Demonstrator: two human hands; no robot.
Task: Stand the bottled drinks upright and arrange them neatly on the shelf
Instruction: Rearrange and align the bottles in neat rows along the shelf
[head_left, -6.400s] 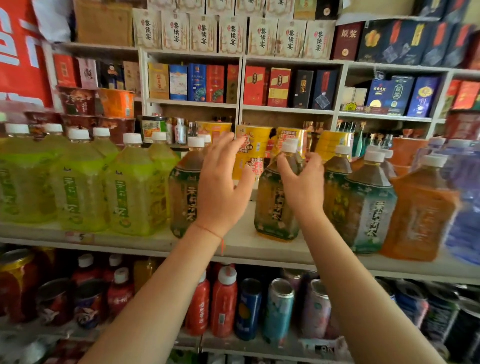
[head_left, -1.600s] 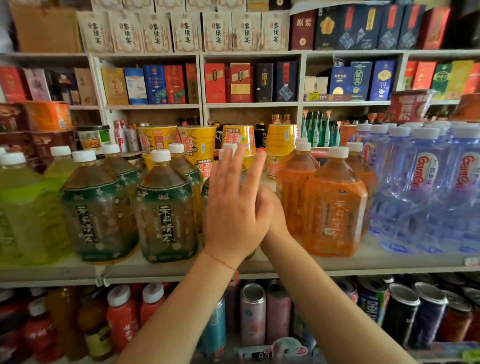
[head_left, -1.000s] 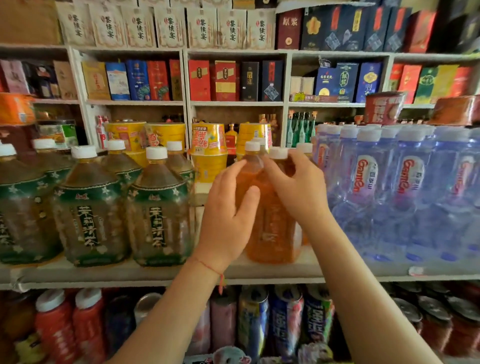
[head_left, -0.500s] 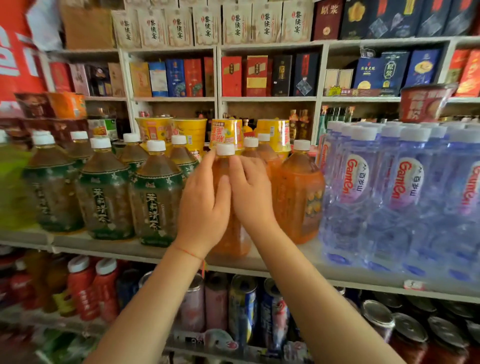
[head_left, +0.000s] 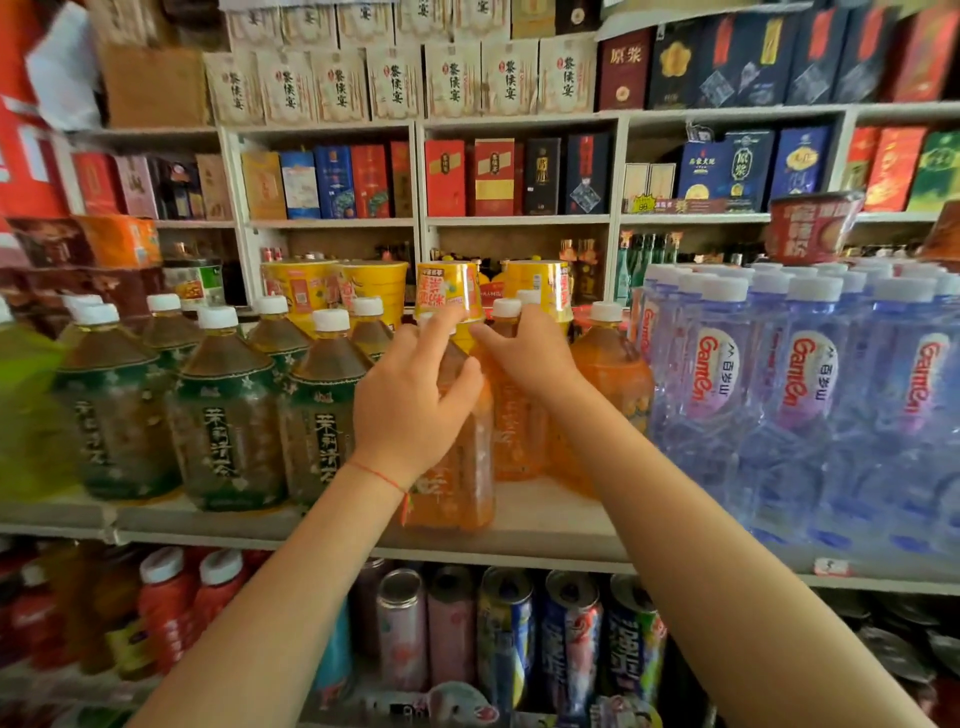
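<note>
Both hands are on orange drink bottles at centre frame, on the middle shelf (head_left: 545, 525).

Left hand (head_left: 410, 395) wraps the shoulder of the front orange bottle (head_left: 462, 483), fingers curled round it, thumb on the right side. That bottle stands at the shelf's front edge, long axis vertical or near it; its cap is hidden behind the fingers.

Right hand (head_left: 530, 353) grips the neck area of the orange bottle behind it (head_left: 511, 431), just right of and deeper than the front one. The white cap shows just above the hand. Also upright.

Key relation: the two bottles touch or nearly touch, one ahead of the other, so the hands sit side by side, left nearer the camera and lower in frame, right farther in. A third orange bottle (head_left: 613, 374) stands at right, against the water bottles (head_left: 810, 395). Dark tea bottles (head_left: 228, 410) line up at left of frame, with a gap between them and the front orange bottle.

My read: nothing here is lying down. Remaining work is alignment, likely sliding the front bottle back or sideways into line with the orange row. Left hand is the nearer one for that.
</note>
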